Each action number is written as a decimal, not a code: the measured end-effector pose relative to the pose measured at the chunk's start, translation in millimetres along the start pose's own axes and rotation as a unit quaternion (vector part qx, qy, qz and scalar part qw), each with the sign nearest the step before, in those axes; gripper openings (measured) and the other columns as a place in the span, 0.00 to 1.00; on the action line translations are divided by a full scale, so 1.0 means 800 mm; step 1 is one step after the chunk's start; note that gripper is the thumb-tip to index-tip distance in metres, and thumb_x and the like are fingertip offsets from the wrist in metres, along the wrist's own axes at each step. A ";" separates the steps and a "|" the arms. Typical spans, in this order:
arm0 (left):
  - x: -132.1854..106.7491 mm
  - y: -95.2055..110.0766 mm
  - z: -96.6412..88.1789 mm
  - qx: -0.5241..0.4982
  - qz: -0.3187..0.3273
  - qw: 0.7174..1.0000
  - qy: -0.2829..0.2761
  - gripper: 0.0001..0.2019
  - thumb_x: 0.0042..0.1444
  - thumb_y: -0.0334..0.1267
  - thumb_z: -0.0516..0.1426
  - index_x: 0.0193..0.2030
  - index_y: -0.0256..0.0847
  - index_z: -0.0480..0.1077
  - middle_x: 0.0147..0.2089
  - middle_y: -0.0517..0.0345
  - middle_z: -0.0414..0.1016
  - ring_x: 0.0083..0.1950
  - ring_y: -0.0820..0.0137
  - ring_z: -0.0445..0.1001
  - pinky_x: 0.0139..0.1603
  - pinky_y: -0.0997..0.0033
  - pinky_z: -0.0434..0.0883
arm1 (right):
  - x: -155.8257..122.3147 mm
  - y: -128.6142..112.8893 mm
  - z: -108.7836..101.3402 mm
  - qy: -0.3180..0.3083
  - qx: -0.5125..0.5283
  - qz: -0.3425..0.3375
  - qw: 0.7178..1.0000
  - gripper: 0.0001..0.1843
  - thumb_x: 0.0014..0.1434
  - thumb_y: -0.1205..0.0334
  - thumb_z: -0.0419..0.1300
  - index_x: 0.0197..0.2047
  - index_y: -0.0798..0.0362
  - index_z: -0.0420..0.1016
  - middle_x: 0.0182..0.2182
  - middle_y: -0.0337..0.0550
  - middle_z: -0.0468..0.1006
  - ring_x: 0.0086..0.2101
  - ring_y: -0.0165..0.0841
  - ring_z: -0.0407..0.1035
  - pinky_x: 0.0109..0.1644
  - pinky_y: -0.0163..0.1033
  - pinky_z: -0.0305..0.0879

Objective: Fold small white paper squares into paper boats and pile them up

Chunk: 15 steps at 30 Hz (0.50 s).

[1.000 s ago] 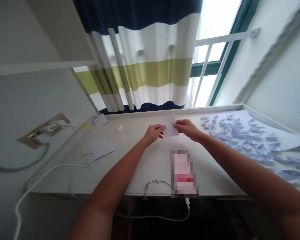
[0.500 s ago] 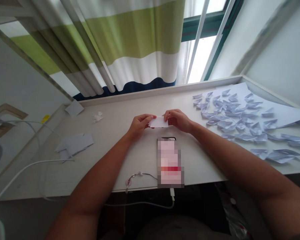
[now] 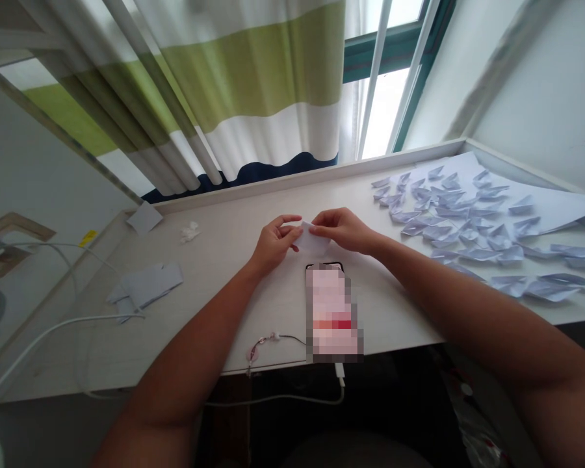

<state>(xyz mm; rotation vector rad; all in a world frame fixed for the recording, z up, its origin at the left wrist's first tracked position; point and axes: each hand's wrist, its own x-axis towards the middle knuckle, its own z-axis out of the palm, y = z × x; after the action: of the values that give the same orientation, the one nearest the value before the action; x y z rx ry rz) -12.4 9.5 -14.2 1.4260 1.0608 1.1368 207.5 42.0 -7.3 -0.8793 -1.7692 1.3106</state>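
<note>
A small white paper piece [image 3: 312,239] sits between my hands above the desk, partly folded. My right hand [image 3: 341,231] pinches its right side. My left hand [image 3: 275,244] is just left of the paper, with fingers apart and the tips at its left edge. Below the hands, a phone [image 3: 332,312] lies on the desk, its screen blurred out. Several small folded paper boats [image 3: 448,221] are spread to the right, many resting on a large white paper sheet [image 3: 531,195].
A pale wooden desk [image 3: 253,305] runs along a window with a striped curtain [image 3: 253,97]. To the left lie folded paper scraps [image 3: 146,286], a small paper square [image 3: 144,218] and a crumpled tissue [image 3: 190,232]. A white cable [image 3: 53,331] crosses the desk's left end.
My left fingers have spread apart at the paper's edge, and the paper has tilted. The view has swung down from the curtain onto the desk, and the hands have come closer to the phone.
</note>
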 end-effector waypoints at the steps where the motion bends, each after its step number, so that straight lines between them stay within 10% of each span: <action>1: 0.001 0.000 -0.001 -0.009 0.000 1.000 0.007 0.26 0.57 0.55 0.72 0.53 0.38 0.78 0.36 0.56 0.84 0.34 0.69 0.80 0.34 0.71 0.76 | 0.001 0.000 0.001 0.013 0.023 0.001 1.000 0.21 0.55 0.44 0.77 0.36 0.54 0.83 0.31 0.43 0.83 0.33 0.33 0.73 0.37 0.39 0.68; 15: -0.002 0.000 0.000 0.066 0.034 0.997 0.012 0.24 0.60 0.60 0.68 0.32 0.38 0.80 0.34 0.49 0.85 0.35 0.66 0.81 0.36 0.67 0.78 | 0.001 -0.001 0.003 0.051 0.056 0.010 0.997 0.21 0.58 0.44 0.74 0.31 0.54 0.80 0.26 0.37 0.75 0.28 0.29 0.64 0.35 0.39 0.60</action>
<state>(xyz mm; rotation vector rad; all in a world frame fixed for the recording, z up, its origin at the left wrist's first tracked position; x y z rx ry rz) -13.1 7.9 -14.1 1.5666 1.1287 1.1522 204.7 41.6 -6.9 -0.8875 -1.5964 1.3400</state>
